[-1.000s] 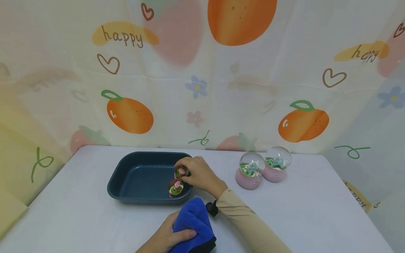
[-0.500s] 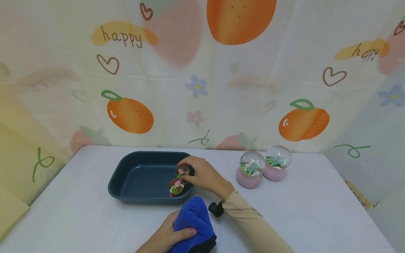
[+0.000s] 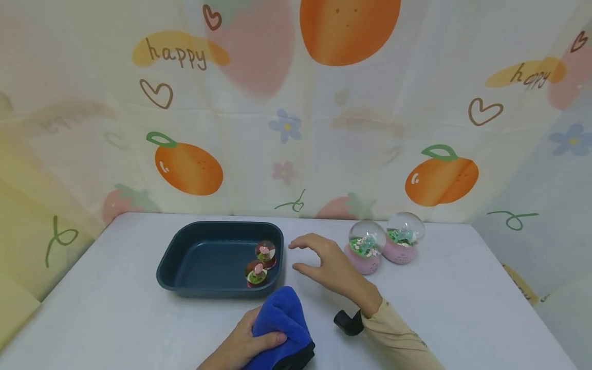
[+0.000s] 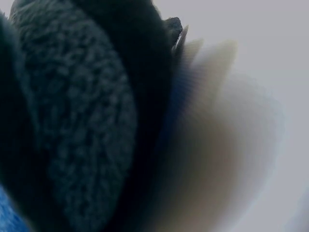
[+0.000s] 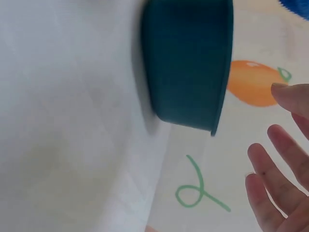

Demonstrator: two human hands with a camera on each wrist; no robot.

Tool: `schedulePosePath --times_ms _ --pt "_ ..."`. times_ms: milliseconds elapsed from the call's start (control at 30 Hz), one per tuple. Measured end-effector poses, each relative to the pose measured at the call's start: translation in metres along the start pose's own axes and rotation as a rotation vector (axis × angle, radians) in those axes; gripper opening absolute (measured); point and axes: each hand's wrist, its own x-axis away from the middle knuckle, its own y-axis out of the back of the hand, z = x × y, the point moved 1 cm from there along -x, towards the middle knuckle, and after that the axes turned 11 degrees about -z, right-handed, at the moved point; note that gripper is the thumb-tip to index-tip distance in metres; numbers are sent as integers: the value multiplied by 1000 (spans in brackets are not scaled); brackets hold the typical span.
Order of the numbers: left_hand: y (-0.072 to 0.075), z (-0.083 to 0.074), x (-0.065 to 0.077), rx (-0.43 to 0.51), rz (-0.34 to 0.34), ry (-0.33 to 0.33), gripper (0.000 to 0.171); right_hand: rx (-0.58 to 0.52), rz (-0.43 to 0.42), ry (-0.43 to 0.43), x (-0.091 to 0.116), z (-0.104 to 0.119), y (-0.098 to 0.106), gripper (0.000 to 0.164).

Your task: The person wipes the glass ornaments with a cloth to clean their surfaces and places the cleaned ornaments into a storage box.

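Observation:
Two small snow globes, one farther back and one nearer, sit side by side at the right end of a dark blue-green tray. My right hand hovers over the table just right of the tray, fingers spread and holding nothing; the right wrist view also shows the tray's outer wall. Below the tray's front edge my left hand grips a folded blue cloth with black edging. That cloth fills much of the left wrist view, dark and blurred.
Two larger snow globes on pink bases, a nearer one and a farther one, stand at the back right, close to my right hand. A white cloth covers the table. A printed curtain hangs behind it.
My right hand has let go of the farther small snow globe in the tray and moved right, out past the tray's rim. The left hand and cloth have stayed in place.

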Motion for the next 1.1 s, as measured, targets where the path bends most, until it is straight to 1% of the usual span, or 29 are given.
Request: schedulePosePath --times_ms 133,233,333,500,567,633,767,967,1100 --pt "1 0 0 0 -4 0 47 -29 -13 -19 13 0 13 36" --pt "1 0 0 -4 -9 0 48 -21 -26 -30 24 0 21 37" --pt "1 0 1 -3 -9 -7 47 -12 -48 -59 34 -2 29 38" --pt "2 1 3 -4 3 -57 39 -20 -90 -131 48 -8 38 39" --pt "2 1 4 -4 5 -71 38 -14 -112 -120 50 -10 41 39" --pt "2 2 4 2 6 -77 37 2 -138 -81 49 -11 44 38" --pt "1 3 4 12 6 -64 39 43 -216 -12 48 -15 55 40" --pt "-1 2 3 -12 -6 -47 40 53 -349 -9 48 -25 77 44" --pt "0 0 2 -27 -6 -42 41 107 -421 -21 49 -33 84 45"
